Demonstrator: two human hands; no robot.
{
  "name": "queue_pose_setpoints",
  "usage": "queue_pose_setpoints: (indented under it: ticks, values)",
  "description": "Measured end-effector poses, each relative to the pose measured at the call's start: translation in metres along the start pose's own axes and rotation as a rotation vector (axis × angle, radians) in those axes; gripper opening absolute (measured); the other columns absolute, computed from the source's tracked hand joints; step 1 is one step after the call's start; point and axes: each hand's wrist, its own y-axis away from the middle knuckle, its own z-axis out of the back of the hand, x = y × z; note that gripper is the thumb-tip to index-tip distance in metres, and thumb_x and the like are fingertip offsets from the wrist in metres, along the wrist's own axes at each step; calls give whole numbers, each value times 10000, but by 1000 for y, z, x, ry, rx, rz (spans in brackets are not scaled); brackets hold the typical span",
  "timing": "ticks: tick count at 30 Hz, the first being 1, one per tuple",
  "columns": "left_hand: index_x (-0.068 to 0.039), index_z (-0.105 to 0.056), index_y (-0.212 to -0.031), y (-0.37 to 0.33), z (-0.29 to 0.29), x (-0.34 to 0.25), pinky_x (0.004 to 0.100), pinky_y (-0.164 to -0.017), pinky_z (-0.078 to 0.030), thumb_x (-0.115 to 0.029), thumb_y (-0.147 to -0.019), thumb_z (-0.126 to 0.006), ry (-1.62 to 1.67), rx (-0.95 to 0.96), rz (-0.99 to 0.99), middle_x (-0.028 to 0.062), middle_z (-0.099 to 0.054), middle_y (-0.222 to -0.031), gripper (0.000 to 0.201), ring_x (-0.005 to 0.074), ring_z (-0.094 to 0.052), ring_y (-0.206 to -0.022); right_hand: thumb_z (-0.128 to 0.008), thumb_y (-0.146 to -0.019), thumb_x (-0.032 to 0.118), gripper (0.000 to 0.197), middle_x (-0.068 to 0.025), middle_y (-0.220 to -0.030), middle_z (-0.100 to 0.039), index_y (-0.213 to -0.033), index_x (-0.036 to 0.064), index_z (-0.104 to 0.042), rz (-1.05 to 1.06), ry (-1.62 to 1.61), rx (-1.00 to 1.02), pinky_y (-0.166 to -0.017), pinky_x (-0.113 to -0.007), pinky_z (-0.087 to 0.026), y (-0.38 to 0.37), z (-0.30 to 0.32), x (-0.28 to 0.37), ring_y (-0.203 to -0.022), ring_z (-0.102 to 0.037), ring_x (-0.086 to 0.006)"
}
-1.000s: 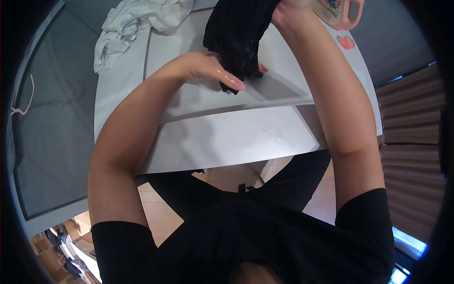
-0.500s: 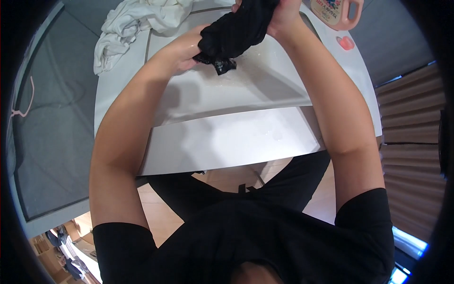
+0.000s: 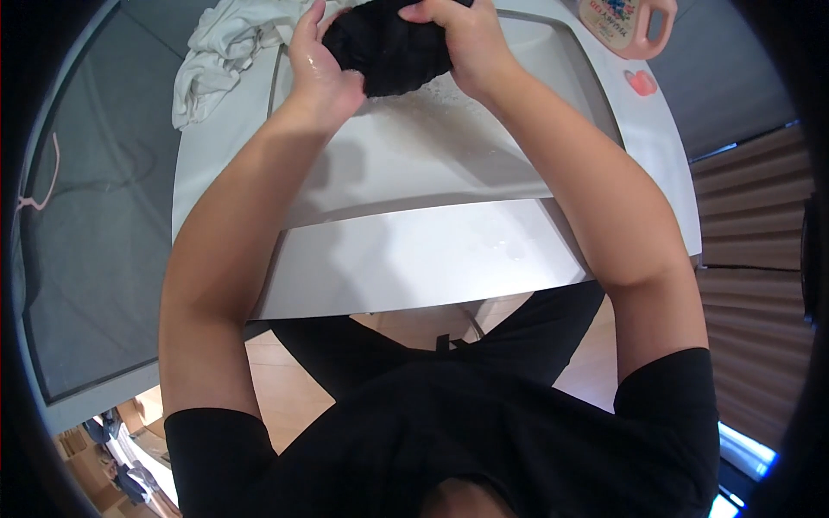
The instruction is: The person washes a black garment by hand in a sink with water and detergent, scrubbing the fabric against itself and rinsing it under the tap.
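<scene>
Sink [image 3: 423, 168] is your biggest thing here, and your hands are up over its far part, so I'd keep the bunch there and let any drips land inside. White cloth [image 3: 229, 56] is heaped on the far left edge, just beside your left hand, so I'd watch you don't drag it in. Black cloth [image 3: 389, 52] is bunched up between both your hands, its top cut off by the view. Pink bottle [image 3: 617, 26] sits off to the far right, clear of your elbow. Your right hand [image 3: 475, 47] is holding the black cloth, thumb pressed over the top; nice firm hold imo. Your left hand [image 3: 324, 82] has its wet palm against the other side, but the fingers are hidden, so can't tell if they're gripping; I'd match the right one's hold so nothing slips. Smallest is a pink cap [image 3: 641, 83], near the bottle.
</scene>
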Motion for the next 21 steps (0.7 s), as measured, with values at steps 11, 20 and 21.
queue_pose_setpoints:
  ticks: [11, 20, 21]
  values:
    - [-33, -563, -1329, -1, 6, 1, 376, -963, -523, -408, -1040, -576, -141, 426, -312, 105, -642, -1181, 474, 228, -636, -1061, -769, -912, 319, 599, -185, -1280, -633, -1374, 19, -533, -570, -207, 422, -896, -529, -645, 14, -6, 6, -1121, -675, -325]
    - [-25, -572, -1361, 4, -2, -2, 324, -895, -544, -262, -991, -682, -499, 454, -387, 83, -664, -1156, 453, 171, -644, -1018, -775, -872, 231, 406, -152, -1025, -703, -1158, -26, -644, -566, 44, 412, -717, -374, -647, 11, 1, -2, -874, -724, -242]
    - [-12, -601, -1311, 10, -5, -4, 331, -896, -548, -194, -949, -730, -534, 428, -362, 81, -672, -1131, 425, 174, -649, -1023, -772, -862, 224, 382, -144, -1001, -704, -1129, -22, -656, -536, 127, 445, -689, -355, -633, 9, 1, -4, -853, -717, -230]
